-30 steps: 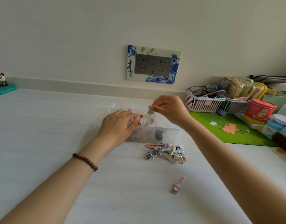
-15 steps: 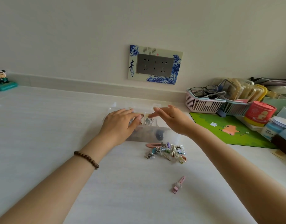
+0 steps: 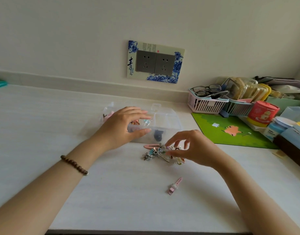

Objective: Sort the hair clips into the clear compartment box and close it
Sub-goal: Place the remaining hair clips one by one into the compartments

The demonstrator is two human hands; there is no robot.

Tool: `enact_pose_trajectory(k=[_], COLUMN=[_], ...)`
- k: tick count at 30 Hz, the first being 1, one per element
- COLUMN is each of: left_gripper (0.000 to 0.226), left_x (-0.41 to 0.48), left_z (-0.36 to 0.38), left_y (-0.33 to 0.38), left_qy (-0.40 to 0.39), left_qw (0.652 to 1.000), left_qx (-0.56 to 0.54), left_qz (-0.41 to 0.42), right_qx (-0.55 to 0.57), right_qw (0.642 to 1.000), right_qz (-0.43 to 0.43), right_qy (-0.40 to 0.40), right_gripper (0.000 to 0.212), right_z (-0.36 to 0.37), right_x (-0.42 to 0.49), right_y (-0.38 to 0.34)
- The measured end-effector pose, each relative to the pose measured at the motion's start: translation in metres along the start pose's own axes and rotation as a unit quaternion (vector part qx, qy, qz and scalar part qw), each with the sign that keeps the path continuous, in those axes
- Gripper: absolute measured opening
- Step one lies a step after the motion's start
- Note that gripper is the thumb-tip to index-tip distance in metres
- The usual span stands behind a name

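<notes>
The clear compartment box (image 3: 170,120) stands open mid-table, its lid tipped back. A dark clip (image 3: 158,134) lies in a front compartment, and small clips show in another behind my fingers. My left hand (image 3: 122,128) grips the box's left front, thumb on the front wall and fingers over the top. A pile of hair clips (image 3: 151,155) lies just in front of the box, with a long pink snap clip (image 3: 150,146) at its edge. My right hand (image 3: 195,148) hovers over the pile, fingers spread, index and thumb tips touching its top. One pink clip (image 3: 174,186) lies alone, nearer me.
A small clear bag (image 3: 107,114) with something pink lies left of the box. At the right are a green mat (image 3: 230,131), a pink basket (image 3: 205,104) holding glasses, a red tub (image 3: 262,112) and other clutter. A socket plate (image 3: 155,62) is on the wall.
My right hand let go of a clip over the box, then came back toward me and down onto the pile. My left hand stayed on the box.
</notes>
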State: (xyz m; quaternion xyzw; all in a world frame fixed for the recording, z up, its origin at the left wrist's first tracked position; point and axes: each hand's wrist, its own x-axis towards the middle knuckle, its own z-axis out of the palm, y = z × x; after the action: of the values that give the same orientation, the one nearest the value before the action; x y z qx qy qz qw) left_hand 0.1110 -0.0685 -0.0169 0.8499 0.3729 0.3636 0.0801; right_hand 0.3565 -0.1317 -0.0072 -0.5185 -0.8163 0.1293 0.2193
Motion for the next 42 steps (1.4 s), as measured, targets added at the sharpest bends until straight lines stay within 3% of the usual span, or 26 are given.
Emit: enact_pose_trajectory(k=[3,7,13,19,22,26,28,33,35,39,42], left_gripper=[0.054,0.058,0.057,0.062,0.062,0.062,0.062,0.060,0.059,0.059,0.059], left_x=[-0.001,-0.003,-0.005,-0.007,-0.007,-0.007,-0.007,-0.006,-0.007,-0.006,-0.006], left_z=[-0.001,0.003,0.004,0.003,0.003,0.002,0.002,0.003,0.003,0.004,0.003], left_y=[-0.005,-0.007,0.000,0.008,0.008,0.009,0.009,0.009,0.008,0.006,0.007], left_qy=[-0.007,-0.019,-0.014,0.003,-0.001,-0.007,-0.005,-0.011,-0.009,-0.019,-0.020], left_qw=[1.000,0.998,0.995,0.991,0.991,0.990,0.989,0.989,0.988,0.991,0.993], left_qx=[0.012,0.050,0.091,0.133,0.136,0.140,0.145,0.148,0.155,0.134,0.118], left_qz=[-0.020,-0.032,-0.043,0.000,0.003,-0.002,-0.003,-0.005,-0.005,-0.010,-0.010], right_qx=[-0.037,-0.039,0.020,0.257,0.274,0.209,0.153,0.081,0.051,0.054,0.160], right_qw=[0.999,0.999,0.996,0.948,0.940,0.946,0.963,0.994,0.996,0.984,0.982], right_qz=[0.008,0.003,0.003,0.017,0.037,0.035,0.043,0.051,0.038,0.003,-0.009], right_qy=[-0.036,-0.020,0.088,0.189,0.203,0.245,0.217,0.056,0.063,0.172,0.103], right_gripper=[0.029,0.019,0.011,0.005,0.006,0.010,0.010,0.015,0.015,0.010,0.018], right_z=[0.002,0.003,0.000,-0.016,-0.026,-0.041,-0.046,-0.034,-0.028,-0.031,-0.036], right_x=[-0.001,-0.001,-0.002,0.016,0.033,0.055,0.062,0.066,0.065,0.051,0.026], right_y=[0.005,0.001,-0.004,-0.015,-0.014,-0.001,0.009,0.022,0.022,0.018,-0.002])
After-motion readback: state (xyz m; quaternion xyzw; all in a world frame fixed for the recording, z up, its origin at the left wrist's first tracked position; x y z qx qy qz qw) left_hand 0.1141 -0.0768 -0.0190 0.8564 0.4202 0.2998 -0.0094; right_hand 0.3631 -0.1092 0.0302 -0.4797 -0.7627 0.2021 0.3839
